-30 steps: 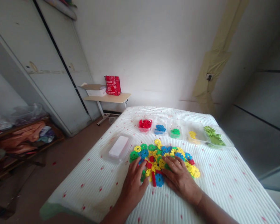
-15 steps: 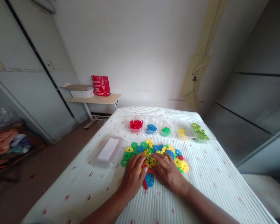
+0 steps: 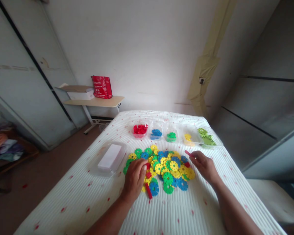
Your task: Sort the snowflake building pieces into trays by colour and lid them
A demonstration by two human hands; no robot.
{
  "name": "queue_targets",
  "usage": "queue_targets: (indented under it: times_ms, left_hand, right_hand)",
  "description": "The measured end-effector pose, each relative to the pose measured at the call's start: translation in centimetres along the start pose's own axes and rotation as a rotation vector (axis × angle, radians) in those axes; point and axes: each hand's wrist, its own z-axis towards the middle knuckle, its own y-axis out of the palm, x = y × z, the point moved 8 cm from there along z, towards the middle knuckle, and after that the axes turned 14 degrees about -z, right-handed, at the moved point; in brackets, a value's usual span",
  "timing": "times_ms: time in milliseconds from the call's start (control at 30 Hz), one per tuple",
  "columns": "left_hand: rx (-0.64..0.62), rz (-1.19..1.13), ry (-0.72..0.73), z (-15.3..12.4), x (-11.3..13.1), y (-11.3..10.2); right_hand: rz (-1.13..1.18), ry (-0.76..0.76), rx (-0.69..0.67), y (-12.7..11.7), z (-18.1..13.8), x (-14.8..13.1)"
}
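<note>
A heap of flat plastic snowflake discs (image 3: pixel 165 166) in yellow, green, blue and red lies on the white table cover (image 3: pixel 93 199). My left hand (image 3: pixel 134 178) rests on the heap's left edge, fingers curled over red and yellow discs. My right hand (image 3: pixel 204 164) is at the heap's right edge and pinches a red disc (image 3: pixel 187 152) lifted just above the others. Behind the heap stand clear trays: one with red discs (image 3: pixel 140 129), one with blue (image 3: pixel 156 133), one with green (image 3: pixel 171 135), one with yellow (image 3: pixel 188 137).
A further clear tray of light green pieces (image 3: pixel 207 139) ends the row at the right. A clear lidded box with a white block (image 3: pixel 110 157) sits left of the heap. A small side table (image 3: pixel 95 102) with a red bag stands by the far wall.
My right hand left the middle of the heap, moved to its right edge and picked up a red disc. The discs it covered now show. My left hand stayed at the left edge.
</note>
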Motion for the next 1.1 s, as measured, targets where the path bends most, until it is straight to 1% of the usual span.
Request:
queue_targets:
  times_ms: [167,300,467,667,833,967,1100]
  left_hand:
    - [0.062,-0.035,-0.084,-0.2,-0.9,-0.6]
    - [0.076,-0.045,-0.114,-0.3,-1.6,-0.6]
    - [0.092,-0.055,-0.123,-0.2,-1.7,-0.8]
    - [0.105,-0.070,-0.186,-0.2,-1.8,-1.0]
    - [0.123,-0.081,-0.208,-0.1,-1.8,-1.2]
    - [0.132,-0.065,-0.197,0.1,-1.6,-1.3]
    - [0.128,-0.032,-0.160,0.3,-1.2,-1.3]
  right_hand:
    - [-0.045,-0.019,-0.177,1.2,-0.1,0.4]
    - [-0.081,-0.012,-0.247,2.2,-0.2,0.3]
    - [-0.128,0.003,-0.241,2.8,-0.4,0.6]
    - [-0.196,-0.060,-0.227,3.1,-0.4,0.2]
    - [-0.241,-0.064,-0.226,3.4,-0.4,0.0]
    - [-0.247,-0.057,-0.236,3.5,-0.5,0.1]
    - [-0.189,-0.082,-0.218,3.5,-0.5,-0.1]
